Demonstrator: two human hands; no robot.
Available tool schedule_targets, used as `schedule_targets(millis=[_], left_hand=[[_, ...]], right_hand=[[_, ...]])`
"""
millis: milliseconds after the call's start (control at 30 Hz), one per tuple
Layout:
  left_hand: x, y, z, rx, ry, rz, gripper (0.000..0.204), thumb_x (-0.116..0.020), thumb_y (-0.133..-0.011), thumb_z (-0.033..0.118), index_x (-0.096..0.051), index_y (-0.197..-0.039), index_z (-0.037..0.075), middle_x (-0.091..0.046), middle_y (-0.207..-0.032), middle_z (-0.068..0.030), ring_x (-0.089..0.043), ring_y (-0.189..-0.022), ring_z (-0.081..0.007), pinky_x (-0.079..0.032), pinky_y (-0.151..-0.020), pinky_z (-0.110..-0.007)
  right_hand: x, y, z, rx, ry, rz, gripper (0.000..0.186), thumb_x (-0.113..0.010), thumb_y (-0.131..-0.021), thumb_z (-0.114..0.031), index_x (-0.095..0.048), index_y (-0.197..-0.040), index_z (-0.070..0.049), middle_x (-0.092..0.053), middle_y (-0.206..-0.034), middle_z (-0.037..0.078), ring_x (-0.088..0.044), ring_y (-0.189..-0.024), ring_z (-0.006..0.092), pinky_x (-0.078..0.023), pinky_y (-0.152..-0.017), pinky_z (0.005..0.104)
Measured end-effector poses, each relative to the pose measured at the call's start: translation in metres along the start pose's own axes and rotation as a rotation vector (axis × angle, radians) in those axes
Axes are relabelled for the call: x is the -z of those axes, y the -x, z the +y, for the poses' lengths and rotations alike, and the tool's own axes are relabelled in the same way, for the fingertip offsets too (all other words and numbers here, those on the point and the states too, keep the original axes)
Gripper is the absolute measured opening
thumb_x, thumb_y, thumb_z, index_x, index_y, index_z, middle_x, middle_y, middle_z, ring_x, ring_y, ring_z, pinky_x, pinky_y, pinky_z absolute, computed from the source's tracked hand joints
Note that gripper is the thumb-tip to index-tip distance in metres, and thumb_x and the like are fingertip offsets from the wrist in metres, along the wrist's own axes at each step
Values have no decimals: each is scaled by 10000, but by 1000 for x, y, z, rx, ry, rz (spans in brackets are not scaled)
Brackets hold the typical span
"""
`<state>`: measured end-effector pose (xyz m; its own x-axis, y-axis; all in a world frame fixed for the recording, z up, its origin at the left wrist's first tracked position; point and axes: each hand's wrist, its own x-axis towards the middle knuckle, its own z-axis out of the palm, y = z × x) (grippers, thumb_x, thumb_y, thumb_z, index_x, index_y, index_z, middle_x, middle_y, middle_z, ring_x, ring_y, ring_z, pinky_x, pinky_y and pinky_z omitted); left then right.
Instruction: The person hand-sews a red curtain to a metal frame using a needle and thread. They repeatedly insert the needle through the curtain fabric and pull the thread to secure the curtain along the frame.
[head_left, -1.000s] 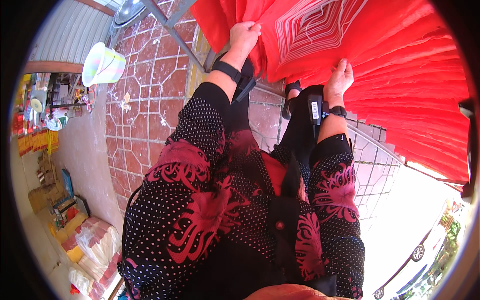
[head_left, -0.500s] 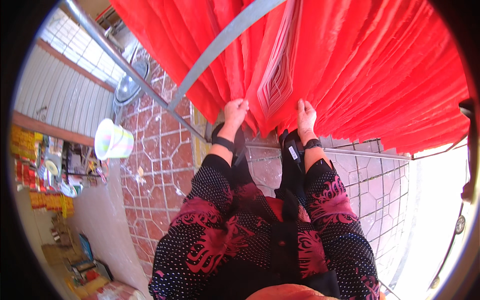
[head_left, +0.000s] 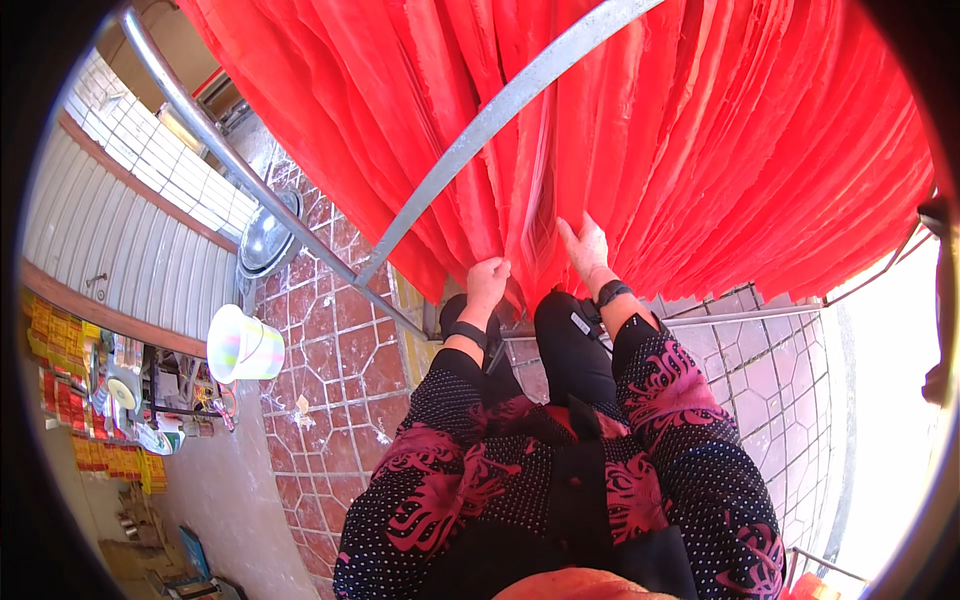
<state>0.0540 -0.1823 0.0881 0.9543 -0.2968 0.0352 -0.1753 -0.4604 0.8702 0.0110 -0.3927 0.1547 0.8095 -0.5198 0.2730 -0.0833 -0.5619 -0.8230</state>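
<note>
Thin red sheets (head_left: 720,160), which could be paper or cloth, hang in dense rows before me, their lower edges loose. With closed fingers my left hand (head_left: 487,283) pinches the lower edge of a red sheet left of a narrow gap. Just right of that gap, and a little higher, my right hand (head_left: 585,248) grips the edge of the neighbouring sheets, its fingertips partly lost against the red. Many layered pale edges (head_left: 543,230) show inside the gap between the hands. Both wrists wear dark bands.
A curved metal bar (head_left: 480,130) crosses in front of the sheets and joins a metal rail (head_left: 235,170) at left. A pale bucket (head_left: 245,345) and a dark round basin (head_left: 270,237) stand left on the tiled floor (head_left: 340,370). Shelved goods (head_left: 90,390) lie beyond.
The gap between the sheets has narrowed, and fewer pale edges show. My hands are closer together, and both appear lower in the view, which has itself shifted.
</note>
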Motion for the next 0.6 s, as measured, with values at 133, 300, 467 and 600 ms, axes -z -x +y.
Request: schedule_targets(millis=[133, 300, 467, 600], left_hand=[[1, 5, 3, -68, -73, -14, 298, -577, -879, 293, -658, -839, 10, -648, -774, -204, -642, -784, -383, -492, -689, -442], [7, 3, 1, -122, -76, 4, 325, -560, -885, 317, -646, -817, 11, -642, -770, -207, -634, -778, -392, -481, -670, -454], [9, 0, -4, -90, -85, 1, 351, -547, -893, 338, -634, -803, 10, -623, -759, -218, -625, -771, -404, -467, -655, -465], [3, 0, -5, -81, -101, -10, 364, -545, -898, 349, -627, -801, 7, -615, -757, -223, -619, -767, -410, -461, -653, -468]], right_hand=[[10, -35, -35, 23, 32, 46, 456, -590, -906, -444, -621, -1159, -67, -668, -1002, 245, -628, -975, 425, -510, -824, 489], [30, -77, -60, 5, -13, 137, 457, -537, -948, -450, -662, -1070, -28, -665, -982, 258, -621, -981, 434, -503, -829, 484], [51, -84, -64, 103, -128, 189, 398, -553, -949, -408, -655, -1117, -62, -675, -975, 227, -633, -977, 413, -508, -812, 449], [60, -82, -71, 72, -98, 139, 386, -555, -945, -401, -656, -1105, -65, -676, -973, 225, -631, -979, 414, -509, -812, 462]])
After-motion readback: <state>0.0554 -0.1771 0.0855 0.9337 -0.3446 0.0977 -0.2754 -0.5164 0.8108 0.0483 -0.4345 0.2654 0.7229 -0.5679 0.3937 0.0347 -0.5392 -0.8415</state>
